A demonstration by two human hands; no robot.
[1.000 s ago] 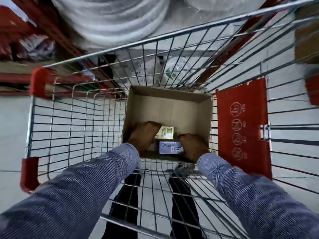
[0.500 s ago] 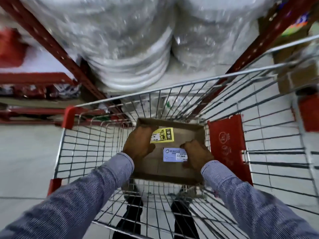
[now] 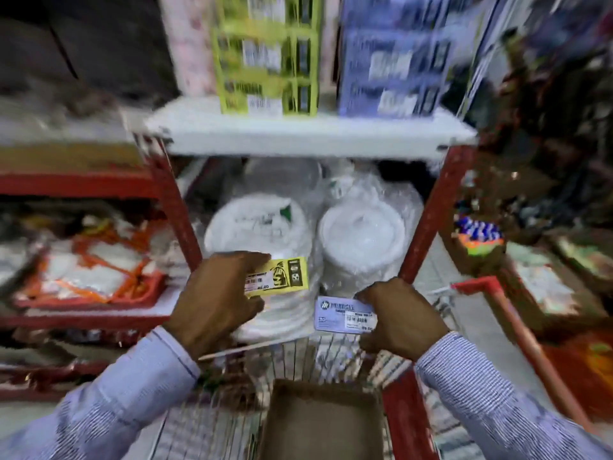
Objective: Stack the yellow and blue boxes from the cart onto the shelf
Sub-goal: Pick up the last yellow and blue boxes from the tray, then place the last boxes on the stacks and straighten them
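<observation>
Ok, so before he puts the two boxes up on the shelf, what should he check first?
1. Left hand grips the yellow box: ok.
2. Right hand grips the blue box: ok.
3. Both boxes are up out of the carton in the cart: ok.
4. Yellow stack and blue stack already stand on the white shelf, yellow left, blue right, matching the hands: ok.
5. Room on top of each stack: cannot tell, their tops run out of the picture.
6. Sharp view of the shelf: not ok, the picture is blurred.
</observation>
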